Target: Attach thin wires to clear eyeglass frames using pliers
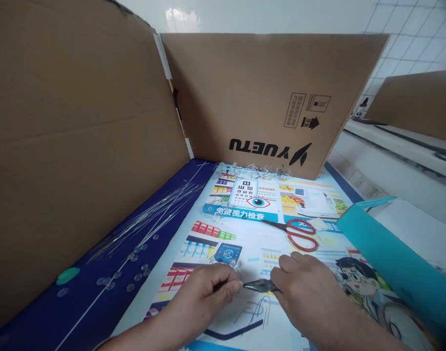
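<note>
My right hand (306,282) is closed around a pair of pliers (260,285), whose narrow jaws point left. Fingers pinched together, my left hand (213,287) meets the tips of the jaws; whatever small thing it grips is too small to make out. Just behind the left fingers lies some thin clear or wiry material (228,258). Several bent wire pieces (257,309) rest on the printed sheet below the pliers. Beyond my hands are scissors (303,236) with red handles, lying on the sheet.
Cardboard panels (244,97) wall off the back and left. Long thin wires (145,219) and several clear beads (135,256) lie on the dark blue surface at left, near a green oval piece (67,276). A teal box (401,263) stands at right. Small wire-and-bead pieces (262,172) line the back panel.
</note>
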`<control>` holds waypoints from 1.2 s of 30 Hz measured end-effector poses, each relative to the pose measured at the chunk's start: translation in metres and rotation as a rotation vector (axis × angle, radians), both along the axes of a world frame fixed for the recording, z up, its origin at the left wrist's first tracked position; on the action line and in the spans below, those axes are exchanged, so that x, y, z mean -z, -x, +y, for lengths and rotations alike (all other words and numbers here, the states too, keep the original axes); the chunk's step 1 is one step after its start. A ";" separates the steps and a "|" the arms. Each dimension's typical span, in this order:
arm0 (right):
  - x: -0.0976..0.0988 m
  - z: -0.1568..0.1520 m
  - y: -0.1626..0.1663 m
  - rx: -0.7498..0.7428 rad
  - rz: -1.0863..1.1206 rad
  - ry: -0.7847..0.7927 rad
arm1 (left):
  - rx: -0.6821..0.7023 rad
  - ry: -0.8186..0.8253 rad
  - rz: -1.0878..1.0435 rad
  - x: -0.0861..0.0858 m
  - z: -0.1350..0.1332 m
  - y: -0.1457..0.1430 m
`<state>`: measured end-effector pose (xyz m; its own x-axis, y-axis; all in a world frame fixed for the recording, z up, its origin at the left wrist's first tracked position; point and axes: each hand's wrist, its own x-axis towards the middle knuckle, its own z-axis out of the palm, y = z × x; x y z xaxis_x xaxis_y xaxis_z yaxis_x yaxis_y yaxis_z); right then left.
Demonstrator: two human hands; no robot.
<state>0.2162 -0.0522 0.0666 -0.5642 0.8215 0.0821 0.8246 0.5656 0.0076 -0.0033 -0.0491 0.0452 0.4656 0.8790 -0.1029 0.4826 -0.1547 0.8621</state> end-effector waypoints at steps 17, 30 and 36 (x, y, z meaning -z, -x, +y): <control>0.002 0.009 -0.001 -0.053 0.150 -0.092 | -0.136 0.422 -0.350 0.005 0.005 0.000; 0.056 0.030 -0.002 -0.123 0.439 -0.296 | -0.233 0.449 -0.463 0.001 0.006 0.001; 0.057 0.027 0.002 -0.140 0.479 -0.356 | -0.254 0.438 -0.487 -0.001 0.008 -0.001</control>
<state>0.2145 -0.0255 0.0096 -0.4969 0.6179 0.6093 0.7015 0.6994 -0.1372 -0.0022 -0.0408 0.0460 0.3345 0.8920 -0.3041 0.0010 0.3223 0.9466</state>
